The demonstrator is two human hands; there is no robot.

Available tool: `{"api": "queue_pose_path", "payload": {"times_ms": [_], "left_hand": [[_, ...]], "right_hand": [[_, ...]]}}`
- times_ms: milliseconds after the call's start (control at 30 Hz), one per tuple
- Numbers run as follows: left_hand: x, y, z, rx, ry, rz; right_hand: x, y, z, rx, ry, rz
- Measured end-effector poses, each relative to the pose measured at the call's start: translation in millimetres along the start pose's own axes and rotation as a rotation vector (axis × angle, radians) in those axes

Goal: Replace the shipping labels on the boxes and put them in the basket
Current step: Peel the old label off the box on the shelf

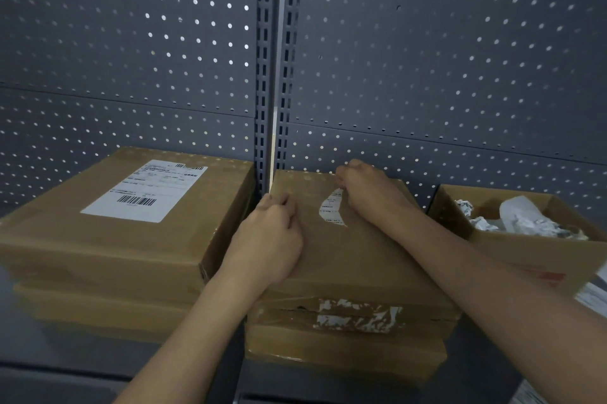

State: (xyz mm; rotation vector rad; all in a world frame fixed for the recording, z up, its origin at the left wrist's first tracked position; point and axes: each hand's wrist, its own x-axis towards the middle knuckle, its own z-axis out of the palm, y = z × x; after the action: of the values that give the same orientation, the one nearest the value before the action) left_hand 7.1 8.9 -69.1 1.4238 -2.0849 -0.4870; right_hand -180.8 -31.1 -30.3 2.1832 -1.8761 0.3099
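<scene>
The right hand [364,193] lies on the far half of the top box [354,255] of the middle stack. Its fingers are curled tight and pinch the upper end of a torn label strip [330,209]. The strip is a narrow, ragged white piece with print on it, running from the fingertips back toward the wrist side and still stuck to the brown cardboard along most of its length.

The left hand [269,232] sits on the same box, across the strip from the right hand, at the box's left edge. Its fingers are folded under with the knuckles up. Whether they hook over the edge or only press down on the cardboard cannot be told from this angle.

Below both wrists, on the near face of the stack, torn white scraps [358,316] sit under clear tape where the top box meets the lower boxes [345,351].

Just outside the left hand stands a second stack of boxes [98,239]. Its uppermost box carries a whole shipping label [144,190], white with barcodes, lying flat.

Beyond the right forearm, near but not touching the middle stack, is an open carton [512,252] holding crumpled paper [525,221].

Everything rests on a dark shelf [49,354]. A grey pegboard panel [131,42] rises behind the hands.
</scene>
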Motion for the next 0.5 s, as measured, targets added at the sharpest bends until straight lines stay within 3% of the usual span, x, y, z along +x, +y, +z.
{"api": "queue_pose_path", "payload": {"times_ms": [100, 500], "left_hand": [[-0.4, 0.4, 0.4, -0.007, 0.018, -0.004], [-3.5, 4.2, -3.8, -0.008, 0.001, 0.002]], "right_hand": [[-1.7, 1.1, -1.8, 0.007, 0.009, 0.059], [3.2, 0.6, -2.4, 0.065, -0.054, 0.02]]}}
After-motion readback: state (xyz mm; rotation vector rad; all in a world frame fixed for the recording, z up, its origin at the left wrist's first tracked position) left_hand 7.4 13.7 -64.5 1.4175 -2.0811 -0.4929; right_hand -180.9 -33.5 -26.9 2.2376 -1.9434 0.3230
